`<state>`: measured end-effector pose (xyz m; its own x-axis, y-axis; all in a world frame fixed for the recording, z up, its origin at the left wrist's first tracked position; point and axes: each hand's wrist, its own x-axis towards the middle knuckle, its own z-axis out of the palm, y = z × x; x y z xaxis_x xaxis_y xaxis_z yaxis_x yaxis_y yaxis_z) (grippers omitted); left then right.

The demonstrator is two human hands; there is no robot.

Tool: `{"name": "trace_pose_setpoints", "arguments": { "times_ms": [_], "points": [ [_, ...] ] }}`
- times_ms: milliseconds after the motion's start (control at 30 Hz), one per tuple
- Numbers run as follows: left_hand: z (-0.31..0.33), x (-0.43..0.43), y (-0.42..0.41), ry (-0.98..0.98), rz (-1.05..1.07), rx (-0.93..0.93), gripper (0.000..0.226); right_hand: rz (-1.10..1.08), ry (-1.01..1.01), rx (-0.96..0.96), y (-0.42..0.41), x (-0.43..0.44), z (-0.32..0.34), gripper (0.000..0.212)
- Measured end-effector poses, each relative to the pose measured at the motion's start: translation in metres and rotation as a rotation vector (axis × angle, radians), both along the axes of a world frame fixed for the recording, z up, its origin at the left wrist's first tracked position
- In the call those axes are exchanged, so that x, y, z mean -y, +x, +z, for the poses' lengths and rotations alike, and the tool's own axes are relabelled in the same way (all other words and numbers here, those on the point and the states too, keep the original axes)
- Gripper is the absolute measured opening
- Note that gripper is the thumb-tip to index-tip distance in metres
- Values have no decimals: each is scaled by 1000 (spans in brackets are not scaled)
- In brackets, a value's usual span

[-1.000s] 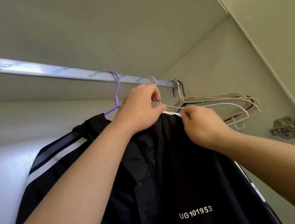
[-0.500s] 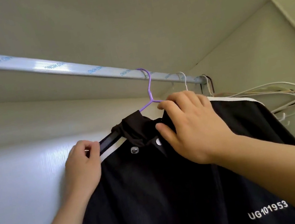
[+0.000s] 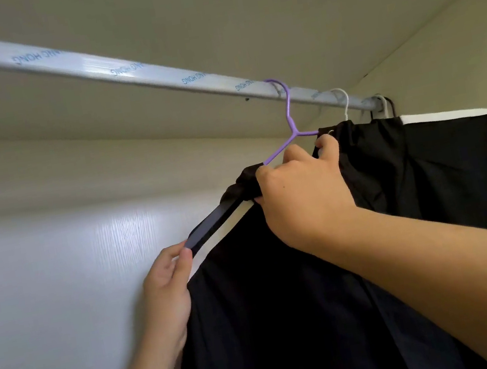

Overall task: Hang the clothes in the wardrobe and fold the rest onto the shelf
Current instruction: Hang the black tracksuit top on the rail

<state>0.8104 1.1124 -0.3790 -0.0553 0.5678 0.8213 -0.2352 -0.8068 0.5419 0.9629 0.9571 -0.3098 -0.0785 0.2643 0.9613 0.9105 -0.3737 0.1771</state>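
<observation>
Lower along the striped shoulder than half a second ago: left hand [image 3: 168, 280], thumb and fingers pinching the band's outer end. Round the bunched collar of the black jacket [image 3: 288, 305], right hand [image 3: 304, 187] curled, just under the neck of the purple hanger [image 3: 290, 118]. Hanger hook over the rail [image 3: 120, 69], jacket hung below, close in front of the pale back wall [image 3: 58, 279]. Long run of rail open to the left; on the right, a white hanger [image 3: 347, 102] and more hooks crowded at the rail's end.

wardrobe [image 3: 238, 8] top panel pale beige; back wall [image 3: 58, 279] white wood-grain, soft glare; side wall [image 3: 455, 52] beige.
</observation>
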Motion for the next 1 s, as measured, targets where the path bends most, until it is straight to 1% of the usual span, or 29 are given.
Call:
{"name": "trace_pose_setpoints", "arguments": {
  "times_ms": [67,133,167,200,233,300,367,433,467,500,567,600,667,700,767,833,933,1000],
  "points": [
    [-5,0,1,-104,-195,17,20,-1,25,49,-3,-4,1,12],
    [-10,-4,3,-192,-358,6,24,34,-13,76,-4,-7,3,7],
    [-13,-6,4,-231,-427,-1,34,71,-54,75,-3,-7,5,4],
    [-15,-9,5,-261,-491,5,44,105,-93,62,-2,-6,8,7],
    [-18,-10,6,-282,-557,24,46,134,-124,46,-1,-6,9,10],
    [-24,-7,10,-297,-676,31,40,191,-164,12,1,-6,11,13],
    [-29,-1,13,-309,-781,11,39,240,-193,-22,2,-4,10,13],
    [-30,-2,14,-319,-828,-16,39,245,-206,-33,3,-1,9,15],
    [-29,-3,14,-315,-755,-46,37,234,-208,-35,5,1,9,17],
    [-26,-3,14,-271,-619,-94,32,225,-208,-40,6,3,9,20],
    [-15,-5,16,-105,-230,-193,17,218,-233,-91,9,6,12,23],
    [-9,-1,17,-21,-92,-208,20,234,-257,-142,9,7,15,25],
    [0,10,20,130,-24,-182,28,318,-284,-270,8,8,23,26],
    [4,15,23,181,4,-171,27,372,-287,-329,7,9,29,27],
    [9,21,27,255,131,-162,26,472,-298,-406,4,11,39,27],
    [16,21,26,276,199,-135,26,562,-301,-469,-1,13,49,28],
    [26,20,16,290,169,-84,17,668,-238,-594,-7,14,64,26],
    [32,22,9,295,182,-105,16,691,-208,-657,-10,13,76,20]
  ]
}}
